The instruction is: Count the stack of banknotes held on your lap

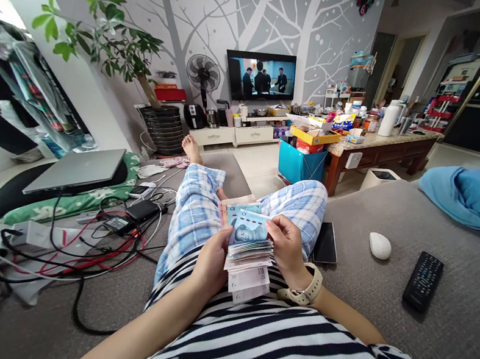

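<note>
A thick stack of banknotes is held over my lap, bent so that its lower ends fan out toward me. The top notes are blue with a portrait, and pinkish ones show behind them at the upper left. My left hand grips the stack's left side, thumb on the front. At the upper right edge, my right hand pinches a blue note between thumb and fingers. A beige watch is on my right wrist. The fingers behind the notes are mostly hidden.
On the grey sofa to my right lie a phone, a white mouse and a black remote. Tangled cables and a closed laptop are on my left. Ahead stands a cluttered coffee table beside a blue bin.
</note>
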The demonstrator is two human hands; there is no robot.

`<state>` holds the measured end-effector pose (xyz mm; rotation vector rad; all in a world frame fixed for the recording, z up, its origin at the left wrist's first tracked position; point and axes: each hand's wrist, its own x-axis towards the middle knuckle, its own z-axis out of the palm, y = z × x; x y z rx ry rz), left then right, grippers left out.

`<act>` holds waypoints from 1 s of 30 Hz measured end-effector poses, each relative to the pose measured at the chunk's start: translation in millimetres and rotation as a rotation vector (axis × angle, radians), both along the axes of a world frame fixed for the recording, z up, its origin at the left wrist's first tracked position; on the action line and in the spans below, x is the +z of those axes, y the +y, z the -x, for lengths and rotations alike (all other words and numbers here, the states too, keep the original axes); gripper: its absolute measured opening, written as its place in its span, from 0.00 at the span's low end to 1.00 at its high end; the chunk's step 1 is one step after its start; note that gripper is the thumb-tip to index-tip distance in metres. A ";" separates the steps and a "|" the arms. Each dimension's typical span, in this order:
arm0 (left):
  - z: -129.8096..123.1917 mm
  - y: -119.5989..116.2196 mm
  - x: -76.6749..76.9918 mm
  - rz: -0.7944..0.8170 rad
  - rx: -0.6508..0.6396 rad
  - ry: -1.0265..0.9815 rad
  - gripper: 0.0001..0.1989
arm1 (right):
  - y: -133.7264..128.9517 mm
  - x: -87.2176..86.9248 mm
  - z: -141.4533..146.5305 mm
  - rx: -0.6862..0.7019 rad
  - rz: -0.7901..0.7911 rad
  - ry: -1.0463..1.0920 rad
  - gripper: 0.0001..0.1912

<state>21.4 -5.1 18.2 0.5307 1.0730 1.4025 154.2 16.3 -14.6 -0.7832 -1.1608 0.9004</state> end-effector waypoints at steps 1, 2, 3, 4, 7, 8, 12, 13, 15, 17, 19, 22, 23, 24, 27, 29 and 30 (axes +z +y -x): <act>-0.2 0.1 0.3 0.011 0.004 0.003 0.06 | -0.1 0.1 -0.1 0.002 -0.004 0.001 0.15; -0.4 0.1 0.7 0.023 0.009 0.006 0.07 | -0.3 0.2 -0.1 0.005 -0.009 0.004 0.15; -0.7 0.1 1.1 0.033 0.012 0.008 0.07 | -0.5 0.3 -0.1 0.009 -0.013 0.009 0.15; -1.1 -0.1 1.6 0.033 0.015 0.008 0.07 | -0.7 0.4 -0.1 0.013 -0.018 0.013 0.15; -1.8 -1.0 3.1 0.020 0.015 0.010 0.06 | -1.2 0.4 0.0 0.020 -0.029 0.020 0.15; -1.9 -1.3 3.6 0.016 0.011 0.010 0.06 | -1.3 0.4 0.1 0.020 -0.032 0.019 0.15; -1.5 -1.9 4.6 0.012 0.002 0.006 0.06 | -2.0 1.0 0.1 0.021 -0.045 0.005 0.16; -1.4 -1.8 4.5 0.010 0.005 0.006 0.06 | -2.2 1.3 0.0 0.026 -0.051 0.003 0.16; -1.2 -1.2 4.1 0.003 0.009 0.004 0.07 | -2.9 1.9 -0.2 0.040 -0.066 0.008 0.15; -1.3 -0.5 3.6 -0.011 -0.005 -0.005 0.06 | -3.7 2.7 -0.4 0.053 -0.076 0.015 0.15; -1.5 -0.1 3.4 -0.026 -0.034 -0.021 0.04 | -4.4 3.5 -0.4 0.059 -0.075 0.015 0.15; -1.7 -0.5 4.6 -0.033 -0.048 -0.018 0.03 | -5.5 4.7 -0.2 0.066 -0.065 0.011 0.16; -1.7 -1.0 5.3 -0.032 -0.042 -0.008 0.03 | -5.9 5.1 -0.1 0.070 -0.065 0.012 0.16; -1.7 -1.5 5.9 -0.032 -0.035 0.003 0.02 | -6.3 5.4 -0.1 0.074 -0.066 0.013 0.15; -1.4 -2.5 7.0 -0.036 -0.039 0.025 0.02 | -7.6 6.4 -0.1 0.085 -0.076 0.014 0.14; -1.2 -2.6 6.6 -0.043 -0.044 0.020 0.03 | -8.5 6.9 -0.3 0.092 -0.086 0.016 0.14; -1.2 -2.5 6.3 -0.050 -0.042 0.013 0.04 | -8.9 7.1 -0.5 0.096 -0.091 0.014 0.14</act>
